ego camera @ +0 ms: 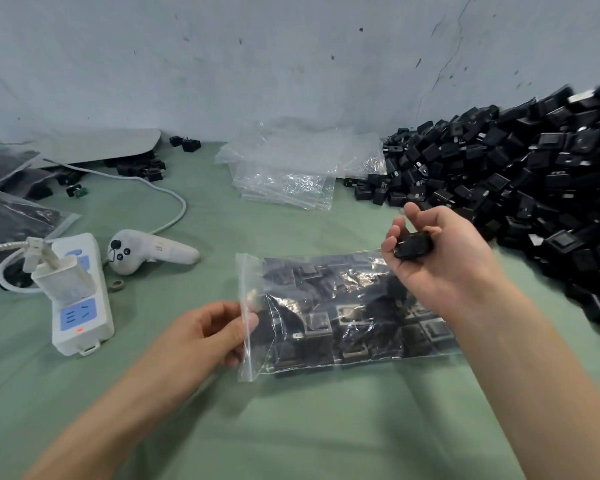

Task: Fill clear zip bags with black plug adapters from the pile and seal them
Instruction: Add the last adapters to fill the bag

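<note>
My left hand [212, 332] is pinching the zip edge of the clear plastic bag [343, 313], lying part-filled on the green cloth [291, 427]; my right hand [440, 251], palm up above it, is curling around one black plug adapter [413, 244].

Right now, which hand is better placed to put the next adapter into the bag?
Probably the right hand: it grips a black adapter right by the bag. The left hand is busy pinching the bag's zip edge.

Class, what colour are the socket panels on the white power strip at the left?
Blue socket panels, clearest in the head view.
</note>
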### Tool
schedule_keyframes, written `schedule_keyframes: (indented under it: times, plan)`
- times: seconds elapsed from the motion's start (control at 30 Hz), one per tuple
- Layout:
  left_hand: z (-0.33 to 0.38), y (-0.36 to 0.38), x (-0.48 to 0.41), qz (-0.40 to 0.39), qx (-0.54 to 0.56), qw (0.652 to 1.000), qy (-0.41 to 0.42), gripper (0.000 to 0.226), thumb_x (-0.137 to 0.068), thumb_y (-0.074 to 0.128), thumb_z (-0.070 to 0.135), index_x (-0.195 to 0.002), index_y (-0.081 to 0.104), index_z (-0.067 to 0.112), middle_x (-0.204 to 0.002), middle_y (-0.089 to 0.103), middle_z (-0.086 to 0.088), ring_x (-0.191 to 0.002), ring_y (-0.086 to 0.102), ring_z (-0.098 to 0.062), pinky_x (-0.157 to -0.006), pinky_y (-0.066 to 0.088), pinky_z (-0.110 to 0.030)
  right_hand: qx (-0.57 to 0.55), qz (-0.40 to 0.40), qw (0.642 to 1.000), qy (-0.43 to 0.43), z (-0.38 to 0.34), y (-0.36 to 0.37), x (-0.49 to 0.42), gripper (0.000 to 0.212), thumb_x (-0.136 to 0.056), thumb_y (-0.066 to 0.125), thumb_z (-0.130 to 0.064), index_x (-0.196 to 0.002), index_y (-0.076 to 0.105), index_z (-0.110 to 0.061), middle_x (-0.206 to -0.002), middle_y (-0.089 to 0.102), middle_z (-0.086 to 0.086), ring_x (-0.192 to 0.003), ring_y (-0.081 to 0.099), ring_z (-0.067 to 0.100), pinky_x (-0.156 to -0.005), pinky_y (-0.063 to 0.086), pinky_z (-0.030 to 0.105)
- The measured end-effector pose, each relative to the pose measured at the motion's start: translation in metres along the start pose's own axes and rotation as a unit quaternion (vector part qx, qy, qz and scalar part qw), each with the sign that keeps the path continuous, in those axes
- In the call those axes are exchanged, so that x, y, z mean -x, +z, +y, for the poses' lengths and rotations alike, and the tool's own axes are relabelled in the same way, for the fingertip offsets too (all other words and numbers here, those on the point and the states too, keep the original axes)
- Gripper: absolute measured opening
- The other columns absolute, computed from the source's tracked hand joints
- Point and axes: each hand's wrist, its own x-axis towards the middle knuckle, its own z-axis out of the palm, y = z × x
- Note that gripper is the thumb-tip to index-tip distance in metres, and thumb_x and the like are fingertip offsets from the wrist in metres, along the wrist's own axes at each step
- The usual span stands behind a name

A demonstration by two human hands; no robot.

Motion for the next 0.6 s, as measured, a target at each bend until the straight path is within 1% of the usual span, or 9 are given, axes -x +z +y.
schedule_keyframes:
  times: [0.07, 0.1, 0.17, 0.23, 0.27, 0.33, 0.4, 0.5, 0.6]
  plan:
    - [-0.001, 0.002, -0.002, -0.005, -0.008, 1.0, 0.003, 0.029, -0.087, 0.063, 0.039, -0.107, 0.076, 0.023, -0.105, 0.075, -0.013, -0.098, 0.068, -0.036, -0.096, 0.052, -0.041, 0.006, -0.004, 1.0, -0.002, 0.002, 0.0, 0.0, 0.018, -0.095, 0.046, -0.009, -0.105, 0.061, -0.01, -0.085, 0.056, 0.008, -0.069, 0.052, 0.016, -0.055, 0.051, 0.022]
    - [-0.001, 0.004, -0.002, -0.014, -0.009, 1.0, 0.0, 0.024, -0.091, 0.061, 0.037, -0.108, 0.077, 0.029, -0.106, 0.076, -0.009, -0.103, 0.069, -0.034, -0.098, 0.051, -0.041, 0.01, -0.006, 1.0, -0.004, 0.002, 0.001, 0.0, 0.019, -0.095, 0.046, -0.009, -0.105, 0.061, -0.01, -0.085, 0.056, 0.008, -0.068, 0.052, 0.017, -0.054, 0.051, 0.022]
    - [0.003, 0.009, -0.004, -0.019, 0.029, 0.999, -0.002, 0.021, -0.09, 0.061, 0.034, -0.103, 0.078, 0.034, -0.104, 0.077, -0.003, -0.099, 0.072, -0.025, -0.09, 0.058, -0.034, 0.022, -0.012, 1.0, -0.01, 0.002, 0.002, 0.0, 0.019, -0.095, 0.046, -0.01, -0.106, 0.061, -0.01, -0.084, 0.056, 0.008, -0.066, 0.052, 0.017, -0.054, 0.05, 0.022]
    - [0.006, 0.011, -0.004, 0.009, 0.08, 0.997, -0.006, 0.025, -0.085, 0.059, 0.043, -0.097, 0.079, 0.033, -0.104, 0.077, 0.0, -0.092, 0.074, -0.016, -0.083, 0.058, -0.033, 0.034, -0.019, 0.999, -0.017, 0.002, 0.002, 0.001, 0.019, -0.095, 0.046, -0.011, -0.107, 0.061, -0.01, -0.083, 0.056, 0.008, -0.065, 0.052, 0.017, -0.053, 0.049, 0.023]
    - [0.006, 0.012, -0.003, 0.016, 0.078, 0.997, 0.005, 0.028, -0.085, 0.058, 0.049, -0.096, 0.079, 0.035, -0.103, 0.077, 0.004, -0.09, 0.073, -0.011, -0.083, 0.055, -0.03, 0.039, -0.022, 0.999, -0.02, 0.002, 0.002, 0.001, 0.019, -0.095, 0.046, -0.011, -0.108, 0.061, -0.01, -0.083, 0.056, 0.007, -0.064, 0.053, 0.017, -0.053, 0.049, 0.023]
    - [0.005, 0.017, 0.0, 0.026, 0.007, 0.999, 0.043, 0.022, -0.082, 0.06, 0.053, -0.096, 0.076, 0.045, -0.095, 0.077, 0.012, -0.086, 0.071, 0.001, -0.079, 0.051, -0.012, 0.046, -0.027, 0.998, -0.023, 0.002, 0.002, 0.002, 0.019, -0.095, 0.046, -0.011, -0.108, 0.06, -0.01, -0.082, 0.056, 0.007, -0.063, 0.053, 0.016, -0.053, 0.048, 0.023]
    - [0.004, 0.022, 0.001, 0.063, -0.011, 0.997, 0.052, 0.013, -0.087, 0.065, 0.039, -0.092, 0.077, 0.042, -0.086, 0.077, 0.013, -0.075, 0.067, 0.005, -0.067, 0.046, -0.003, 0.049, -0.025, 0.998, -0.024, 0.002, 0.001, 0.001, 0.018, -0.096, 0.046, -0.01, -0.107, 0.06, -0.01, -0.081, 0.056, 0.007, -0.061, 0.052, 0.016, -0.052, 0.048, 0.023]
    - [0.002, 0.027, -0.002, 0.09, 0.003, 0.995, 0.048, 0.018, -0.095, 0.061, 0.024, -0.088, 0.078, 0.021, -0.079, 0.076, 0.008, -0.062, 0.062, 0.004, -0.06, 0.045, -0.005, 0.049, -0.024, 0.998, -0.024, 0.001, -0.002, 0.001, 0.018, -0.096, 0.046, -0.01, -0.108, 0.06, -0.01, -0.082, 0.056, 0.008, -0.061, 0.052, 0.016, -0.051, 0.047, 0.024]
    - [0.0, 0.027, -0.003, 0.096, 0.005, 0.994, 0.045, 0.018, -0.097, 0.059, 0.022, -0.09, 0.075, 0.019, -0.084, 0.077, 0.0, -0.064, 0.066, -0.003, -0.059, 0.05, -0.012, 0.048, -0.024, 0.998, -0.021, 0.001, -0.004, 0.0, 0.018, -0.095, 0.046, -0.009, -0.108, 0.059, -0.01, -0.082, 0.056, 0.008, -0.062, 0.052, 0.016, -0.051, 0.047, 0.024]
